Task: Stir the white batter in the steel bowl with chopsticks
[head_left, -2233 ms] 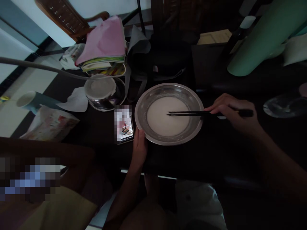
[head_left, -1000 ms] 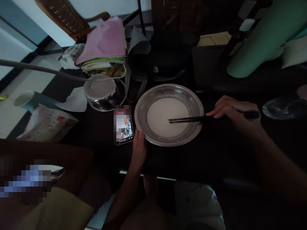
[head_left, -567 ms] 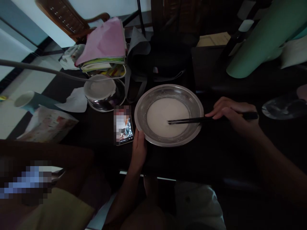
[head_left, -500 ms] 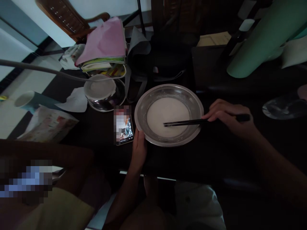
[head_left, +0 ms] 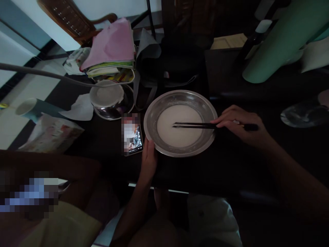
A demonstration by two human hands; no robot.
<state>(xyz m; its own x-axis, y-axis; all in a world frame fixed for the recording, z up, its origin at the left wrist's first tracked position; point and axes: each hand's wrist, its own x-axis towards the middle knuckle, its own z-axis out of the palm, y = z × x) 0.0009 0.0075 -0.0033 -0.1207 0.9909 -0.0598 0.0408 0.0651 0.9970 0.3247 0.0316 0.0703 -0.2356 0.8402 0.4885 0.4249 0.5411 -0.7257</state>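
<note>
A wide metal bowl [head_left: 152, 103] stands on the dark table, with a pale, milky liquid [head_left: 177, 137] in its bottom. My left hand [head_left: 149, 157] grips the bowl's near left rim. From the right, my right hand [head_left: 239, 123] is closed around a pair of black chopsticks [head_left: 197, 125]. Their tips reach over the middle of the bowl, at the liquid, lying slightly apart. Just left of the bowl a phone [head_left: 132, 135] with a lit screen lies on the table.
Behind the phone is a smaller metal bowl [head_left: 110, 111] with a whitish cover. Books and folders [head_left: 110, 48] are stacked beyond it. A green cylinder [head_left: 272, 51] and a dark bottle [head_left: 253, 43] are at the back right. Another person [head_left: 59, 223] sits at the left.
The chopsticks' tips have moved slightly left and away from me, and my right hand has shifted left with them. My left hand stays at the bowl's rim.
</note>
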